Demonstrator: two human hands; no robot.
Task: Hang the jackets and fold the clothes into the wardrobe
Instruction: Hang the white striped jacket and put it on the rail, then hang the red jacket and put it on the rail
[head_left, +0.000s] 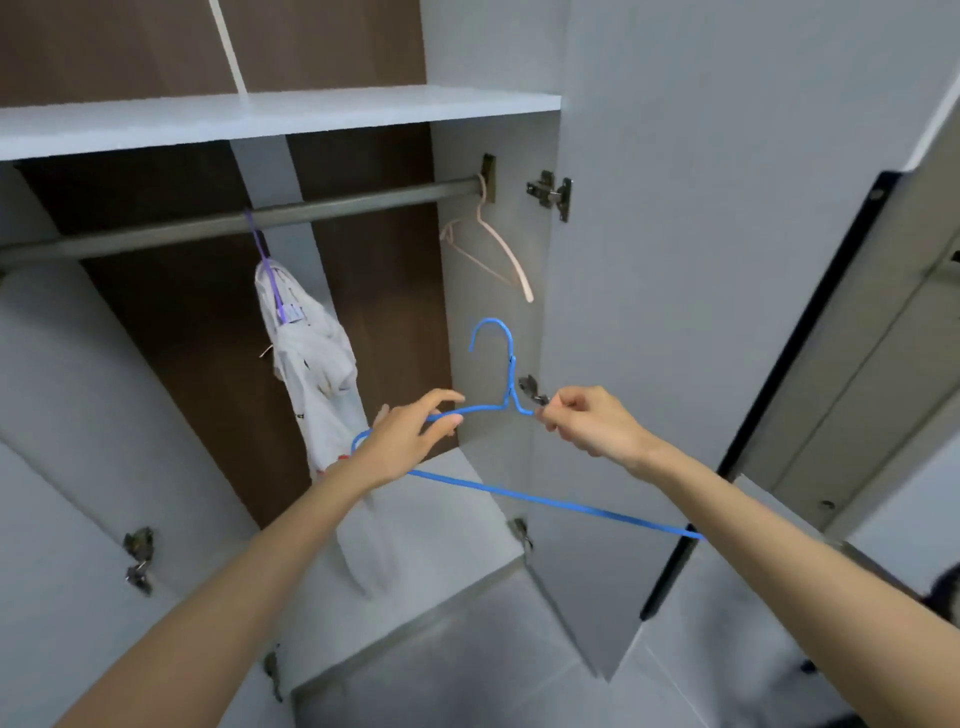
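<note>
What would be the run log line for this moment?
both hands hold blue hanger | left hand | right hand | no garment on it

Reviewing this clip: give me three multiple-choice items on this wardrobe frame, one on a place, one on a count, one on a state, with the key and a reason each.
1. Where does the pink hanger hang?
A. At the right end of the rail
B. On the top shelf
C. On the door hinge

2. How many hangers hook on the rail?
A. One
B. Two
C. Four

3. What is on the blue hanger?
A. A jacket
B. Nothing
C. A towel

Key: 1 A, its hook sits beside the rail bracket. 2 B, the pink hanger and the purple hanger carrying a white garment. 3 B, its bare wire is gripped by the left hand and the right hand.
</note>
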